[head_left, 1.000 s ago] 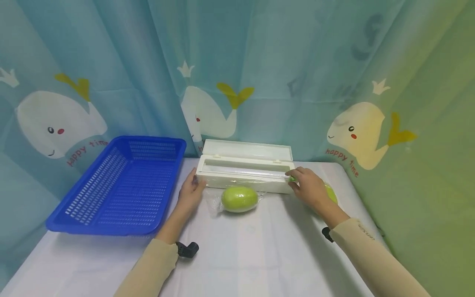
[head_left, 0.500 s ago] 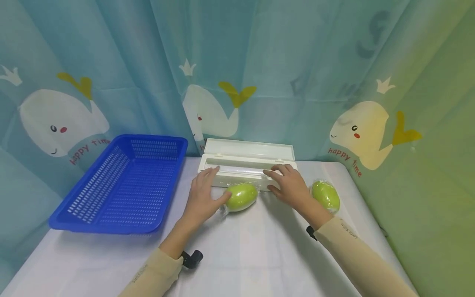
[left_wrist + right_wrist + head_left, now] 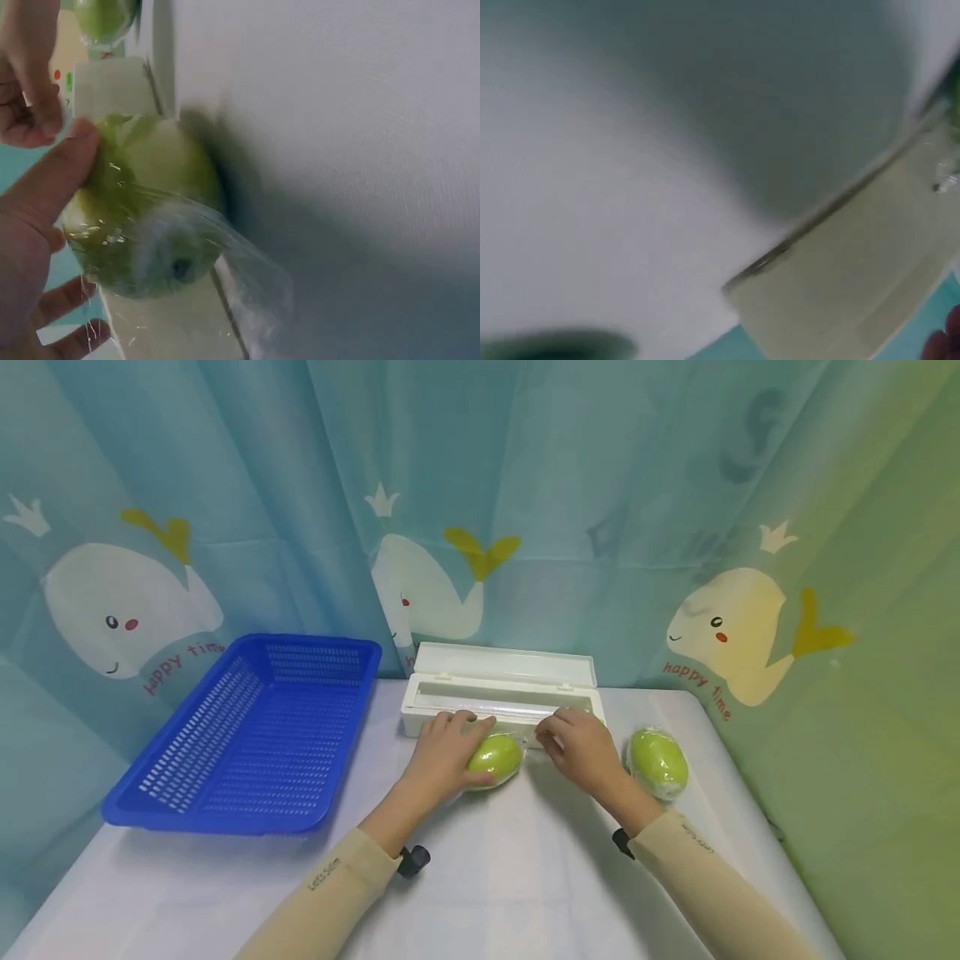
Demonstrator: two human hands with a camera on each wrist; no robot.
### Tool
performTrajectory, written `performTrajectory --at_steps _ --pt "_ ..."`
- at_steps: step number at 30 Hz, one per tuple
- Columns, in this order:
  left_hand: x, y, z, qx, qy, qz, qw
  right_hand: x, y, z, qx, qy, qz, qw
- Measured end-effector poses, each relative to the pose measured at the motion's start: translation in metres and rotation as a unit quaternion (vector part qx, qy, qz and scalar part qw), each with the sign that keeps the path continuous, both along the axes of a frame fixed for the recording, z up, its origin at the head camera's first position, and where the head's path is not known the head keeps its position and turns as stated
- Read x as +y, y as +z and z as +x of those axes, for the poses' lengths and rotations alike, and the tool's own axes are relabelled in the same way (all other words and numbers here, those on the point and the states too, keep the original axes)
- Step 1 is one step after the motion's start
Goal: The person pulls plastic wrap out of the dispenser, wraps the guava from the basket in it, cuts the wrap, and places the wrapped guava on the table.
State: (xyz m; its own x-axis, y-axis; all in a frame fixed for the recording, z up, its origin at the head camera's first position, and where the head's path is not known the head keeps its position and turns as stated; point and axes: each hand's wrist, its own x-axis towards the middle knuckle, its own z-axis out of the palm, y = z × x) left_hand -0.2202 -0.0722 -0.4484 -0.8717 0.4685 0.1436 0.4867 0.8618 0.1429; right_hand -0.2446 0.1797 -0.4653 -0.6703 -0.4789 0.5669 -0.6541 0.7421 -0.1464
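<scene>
A green oval fruit (image 3: 501,758) wrapped in clear cling film lies on the table against a white box's front. My left hand (image 3: 442,756) holds it, thumb on the near side and fingers toward the box. In the left wrist view, a loose tail of film (image 3: 259,300) trails from the fruit's end. My right hand (image 3: 583,750) is just right of the fruit, thumb and index fingertips together, seemingly pinching the film's other end. The white cling film dispenser box (image 3: 420,722) has its lid (image 3: 506,664) up, a clear roll inside.
Another green fruit (image 3: 658,762), also film-wrapped, lies right of my right hand. At the left stands a blue plastic basket (image 3: 217,822) with slotted walls. A whale-print curtain (image 3: 570,485) hangs behind the table (image 3: 510,877).
My left hand has moved from the box's left end onto the wrapped fruit. My right hand has left the box's right end and moved left, its fingertips coming together beside the fruit.
</scene>
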Motion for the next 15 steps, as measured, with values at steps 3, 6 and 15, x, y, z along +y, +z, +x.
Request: performTrajectory --at_steps 3,6,15 --pt "-0.002 0.001 0.001 -0.016 -0.016 0.014 0.9996 -0.001 0.008 0.003 -0.117 -0.006 -0.139 0.983" --pt "-0.003 0.001 0.003 -0.038 -0.033 0.014 0.9986 -0.001 0.016 0.006 -0.231 -0.005 -0.269 0.935" --pt "-0.002 0.002 0.01 -0.045 -0.045 -0.004 0.998 0.004 0.018 0.017 -0.161 0.04 -0.009 0.986"
